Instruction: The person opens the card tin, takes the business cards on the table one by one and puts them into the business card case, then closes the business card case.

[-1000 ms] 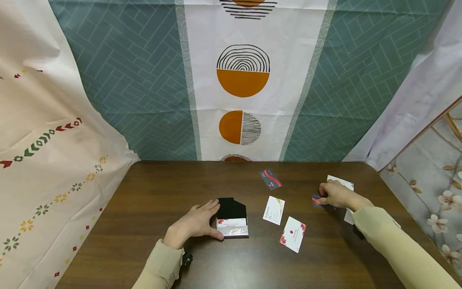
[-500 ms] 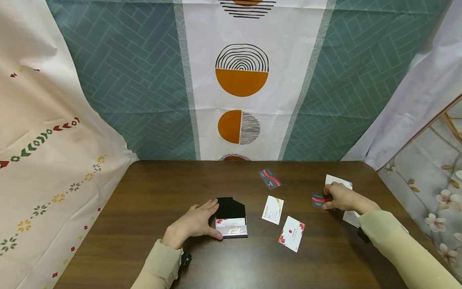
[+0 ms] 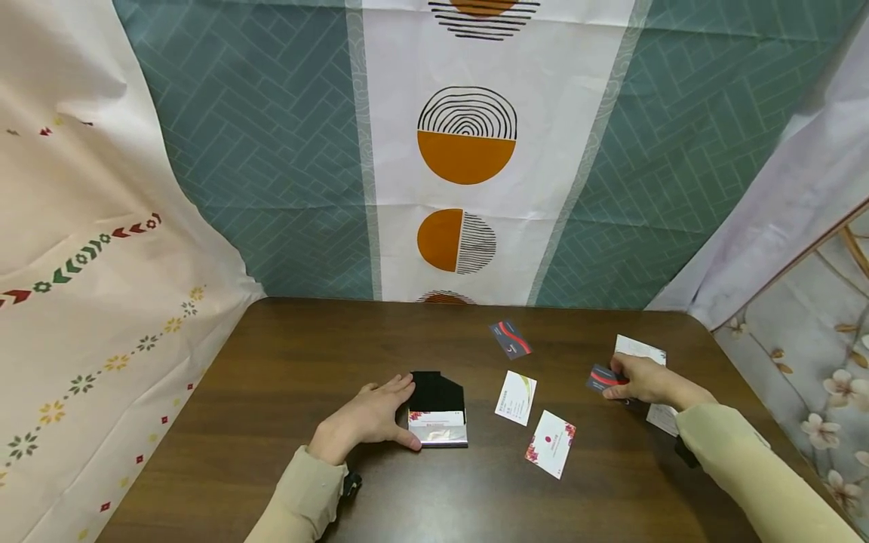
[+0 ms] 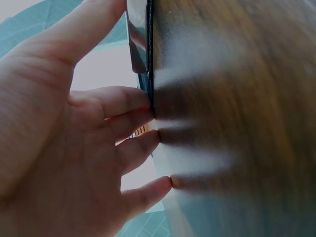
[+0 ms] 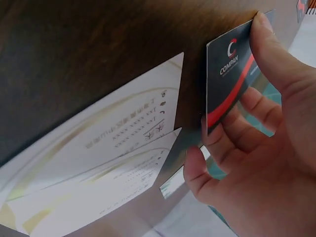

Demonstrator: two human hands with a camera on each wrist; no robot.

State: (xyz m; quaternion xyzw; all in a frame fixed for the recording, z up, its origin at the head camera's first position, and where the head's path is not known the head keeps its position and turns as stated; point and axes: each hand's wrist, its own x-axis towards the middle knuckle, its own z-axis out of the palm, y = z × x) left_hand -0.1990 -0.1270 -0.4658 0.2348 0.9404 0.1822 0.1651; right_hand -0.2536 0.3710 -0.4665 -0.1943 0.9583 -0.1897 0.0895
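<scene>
My left hand point(image 3: 370, 418) rests at the left side of an opened black card case point(image 3: 437, 394), thumb at its lower left corner and fingers spread. In the left wrist view the fingertips point(image 4: 165, 182) touch the wooden table. White cards point(image 3: 437, 427) with red flowers lie in the case's lower half, behind a shiny front. On the right, my right hand point(image 3: 648, 379) pinches a dark business card point(image 5: 227, 74) with a red stripe by its edges. Below that hand, in the right wrist view, two white cards point(image 5: 133, 113) overlap on the table.
Between the hands lie a dark card point(image 3: 511, 339), a white card with a yellow curve point(image 3: 516, 397) and a white floral card point(image 3: 551, 443). Another white card point(image 3: 640, 348) lies behind my right hand. Patterned cloths point(image 3: 312, 151) hang at the back and sides.
My right hand has shifted slightly right and its grip on the dark card's edges now shows more of the card. The left hand stays at the case; the head view shifts a little.
</scene>
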